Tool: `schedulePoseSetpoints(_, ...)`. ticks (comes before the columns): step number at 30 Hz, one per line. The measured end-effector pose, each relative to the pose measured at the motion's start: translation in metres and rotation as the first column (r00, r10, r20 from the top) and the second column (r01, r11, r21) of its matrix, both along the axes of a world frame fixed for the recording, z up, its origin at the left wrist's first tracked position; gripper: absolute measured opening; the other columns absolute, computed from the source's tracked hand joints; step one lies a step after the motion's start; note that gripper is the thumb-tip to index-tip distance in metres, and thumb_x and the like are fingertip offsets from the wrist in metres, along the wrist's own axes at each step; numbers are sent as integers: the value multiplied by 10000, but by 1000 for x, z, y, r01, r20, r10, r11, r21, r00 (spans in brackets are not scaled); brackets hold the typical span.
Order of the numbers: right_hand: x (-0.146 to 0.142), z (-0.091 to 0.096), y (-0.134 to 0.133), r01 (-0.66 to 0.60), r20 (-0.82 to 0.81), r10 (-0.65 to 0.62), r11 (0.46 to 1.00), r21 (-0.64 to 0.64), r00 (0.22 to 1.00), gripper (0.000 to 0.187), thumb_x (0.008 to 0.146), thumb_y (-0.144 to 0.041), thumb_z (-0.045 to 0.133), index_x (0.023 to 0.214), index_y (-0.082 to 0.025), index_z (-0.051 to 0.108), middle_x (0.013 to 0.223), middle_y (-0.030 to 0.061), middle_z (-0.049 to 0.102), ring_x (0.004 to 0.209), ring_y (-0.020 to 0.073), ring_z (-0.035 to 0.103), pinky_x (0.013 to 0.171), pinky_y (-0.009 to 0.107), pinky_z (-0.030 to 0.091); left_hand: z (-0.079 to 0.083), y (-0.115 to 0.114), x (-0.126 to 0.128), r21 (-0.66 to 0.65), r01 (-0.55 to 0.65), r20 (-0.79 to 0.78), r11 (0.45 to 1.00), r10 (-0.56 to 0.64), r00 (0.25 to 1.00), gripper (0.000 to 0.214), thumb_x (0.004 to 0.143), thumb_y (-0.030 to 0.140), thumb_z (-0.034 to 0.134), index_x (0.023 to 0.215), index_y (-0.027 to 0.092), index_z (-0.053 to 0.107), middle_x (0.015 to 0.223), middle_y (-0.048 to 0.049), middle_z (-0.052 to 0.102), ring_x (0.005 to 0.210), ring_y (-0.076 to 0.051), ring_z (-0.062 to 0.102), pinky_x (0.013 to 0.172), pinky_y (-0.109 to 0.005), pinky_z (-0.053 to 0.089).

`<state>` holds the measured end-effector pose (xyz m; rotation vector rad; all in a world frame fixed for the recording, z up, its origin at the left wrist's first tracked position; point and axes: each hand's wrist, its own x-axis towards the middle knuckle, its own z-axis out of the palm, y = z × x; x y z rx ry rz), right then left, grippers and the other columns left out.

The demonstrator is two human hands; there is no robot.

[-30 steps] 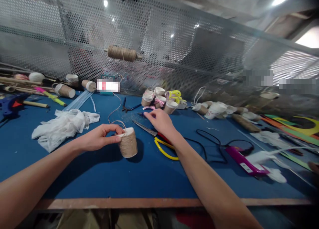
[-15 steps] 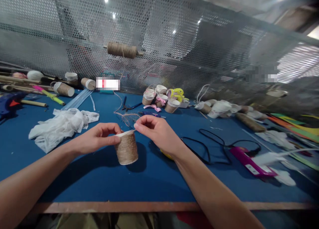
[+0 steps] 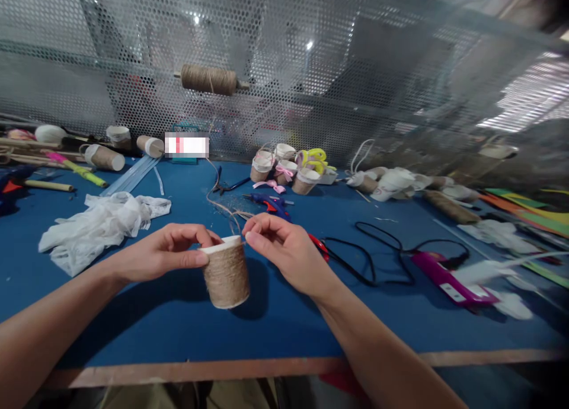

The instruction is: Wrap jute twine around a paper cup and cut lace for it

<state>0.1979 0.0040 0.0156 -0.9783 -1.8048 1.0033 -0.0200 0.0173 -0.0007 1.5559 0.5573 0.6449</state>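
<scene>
A paper cup wrapped in brown twine (image 3: pixel 226 272) is held just above the blue table (image 3: pixel 178 326), a little in front of me. My left hand (image 3: pixel 164 253) grips its white rim from the left with thumb and fingers closed. My right hand (image 3: pixel 284 248) pinches the twine strand (image 3: pixel 224 210) at the rim's right side. That strand runs up and back toward a twine spool (image 3: pixel 208 79) mounted on the perforated metal screen. Red-handled scissors (image 3: pixel 319 246) lie just behind my right hand, mostly hidden.
Crumpled white fabric (image 3: pixel 100 224) lies at the left. A blue glue gun (image 3: pixel 269 203) and several twine-wrapped cups with bows (image 3: pixel 288 171) sit behind. A magenta glue gun (image 3: pixel 448 278) with a black cord (image 3: pixel 368 261) lies right. Sticks and cups line the back left; coloured sheets lie far right.
My right hand left the scissors and came to the cup's rim, pinching the twine. The cup stayed in my left hand and shifted slightly toward me.
</scene>
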Motion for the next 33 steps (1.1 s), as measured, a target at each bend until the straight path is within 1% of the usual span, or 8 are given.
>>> schedulePoseSetpoints(5,1,-5,-2,-30,-41,28,999,-37,999,155,799,-254,558,675,-183,499,880,27,561,830,127,526,742,262,415,0,0,-1,-11,44,24,999,-44,999,145,794,309,597,778,166,617,1059,-40,621,1002,-191,544,874,-309,413)
schedulePoseSetpoints(9,2,-7,-2,-57,-82,48,992,-113,995,157,799,-260,563,685,-180,491,928,34,575,852,130,534,756,274,412,-2,0,-3,-21,49,42,999,-48,998,164,786,313,610,769,149,612,1069,-65,619,1007,-205,544,864,-315,420)
schedulePoseSetpoints(12,3,-9,-2,-93,-146,68,982,-167,987,151,800,-252,568,697,-179,485,955,37,590,866,129,545,771,280,414,-5,1,-4,-27,63,67,998,-61,996,150,781,307,617,766,158,618,1070,-56,621,1024,-209,537,870,-317,415)
schedulePoseSetpoints(16,3,-9,-2,-164,-212,122,967,-194,970,143,809,-234,568,706,-180,485,962,43,628,890,127,564,790,278,416,-7,2,-5,-43,72,89,996,-68,994,130,767,296,634,754,166,629,1066,-53,630,1041,-223,534,869,-327,412)
schedulePoseSetpoints(20,4,-8,-3,-210,-246,155,953,-218,957,131,801,-225,581,713,-181,494,904,27,635,824,110,566,758,263,416,-7,2,-5,-70,62,112,996,-54,992,114,755,279,649,751,165,648,1054,-56,639,1047,-225,534,873,-321,404)
schedulePoseSetpoints(26,3,-11,-2,-191,-264,129,955,-226,956,140,771,-242,614,709,-181,505,765,-17,566,663,81,489,632,235,384,-10,3,-4,-80,73,131,994,-62,989,92,757,275,647,759,184,660,1035,-35,643,1016,-195,540,860,-294,406)
schedulePoseSetpoints(30,4,-11,-1,-181,-237,129,961,-211,963,145,770,-250,611,709,-178,500,769,-12,553,675,88,485,635,242,380,-11,4,-2,-105,37,129,994,-24,991,87,760,271,643,765,184,649,1040,-28,642,973,-176,557,847,-288,413)
schedulePoseSetpoints(33,6,-10,-1,-155,-170,124,970,-185,978,130,776,-253,598,721,-178,508,761,-9,543,697,101,495,653,253,392,-9,4,-1,-111,39,120,993,-25,992,95,759,268,643,770,174,636,1039,-43,642,995,-194,556,857,-308,413)
